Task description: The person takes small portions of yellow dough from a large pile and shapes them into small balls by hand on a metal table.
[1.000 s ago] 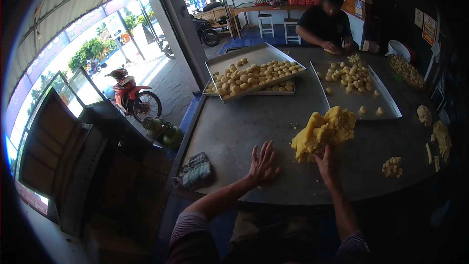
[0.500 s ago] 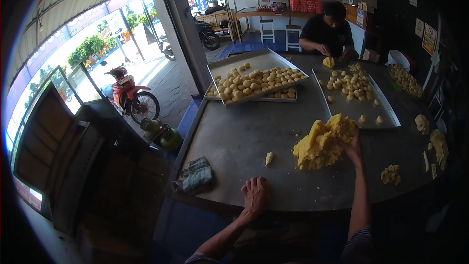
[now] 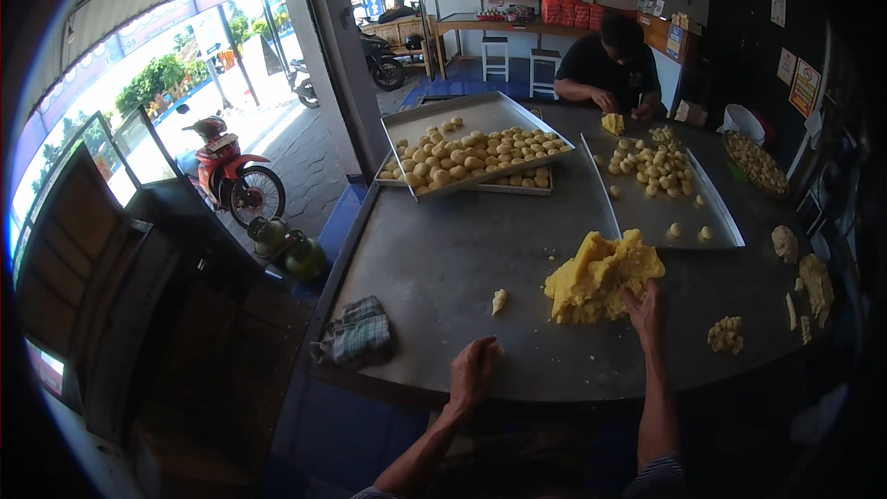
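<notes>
Lower centre, your left hand (image 3: 470,375) pinches a dough bit (image 3: 500,350); your right hand (image 3: 650,314), grip unclear, has shifted lower on the yellow mound (image 3: 599,279): both engaged.

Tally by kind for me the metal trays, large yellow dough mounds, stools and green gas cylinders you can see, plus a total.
Metal trays: 3
Large yellow dough mound: 1
Stools: 2
Green gas cylinders: 2
Total: 8
</notes>
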{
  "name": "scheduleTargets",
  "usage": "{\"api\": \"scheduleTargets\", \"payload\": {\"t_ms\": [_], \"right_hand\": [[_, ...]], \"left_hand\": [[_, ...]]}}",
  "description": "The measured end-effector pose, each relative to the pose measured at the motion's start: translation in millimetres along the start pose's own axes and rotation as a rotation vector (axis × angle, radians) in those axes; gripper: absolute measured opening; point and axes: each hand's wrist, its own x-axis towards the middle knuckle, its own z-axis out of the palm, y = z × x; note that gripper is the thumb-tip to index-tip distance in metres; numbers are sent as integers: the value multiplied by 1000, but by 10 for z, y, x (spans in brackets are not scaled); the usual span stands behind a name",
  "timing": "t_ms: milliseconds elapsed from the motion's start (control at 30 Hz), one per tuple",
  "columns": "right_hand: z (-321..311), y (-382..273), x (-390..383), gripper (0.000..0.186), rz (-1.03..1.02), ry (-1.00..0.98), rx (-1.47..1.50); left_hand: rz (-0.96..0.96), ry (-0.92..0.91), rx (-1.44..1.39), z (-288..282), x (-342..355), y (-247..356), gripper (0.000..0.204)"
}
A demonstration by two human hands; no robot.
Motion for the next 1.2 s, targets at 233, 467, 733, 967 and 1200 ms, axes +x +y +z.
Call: {"api": "scheduleTargets", "payload": {"t_ms": [233, 467, 733, 967, 1200], "right_hand": [[134, -419, -523, 47, -18, -78, -385], [216, -532, -1146, 61, -183, -39, -371], [186, -563, -1181, 53, -74, -201, -329], [271, -568, -1250, 56, -18, -92, -194], [214, -603, -1279, 44, -55, -38, -286]], "left_hand": [[-58, -25, -12, -104, -22, 28, 26], [-149, -34, -30, -129, -33, 103, 26], [-126, -42, -17, -117, -25, 56, 25], [-144, -50, -27, -162, -7, 65, 30], [-157, -53, -21, -139, -8, 40, 30]]}}
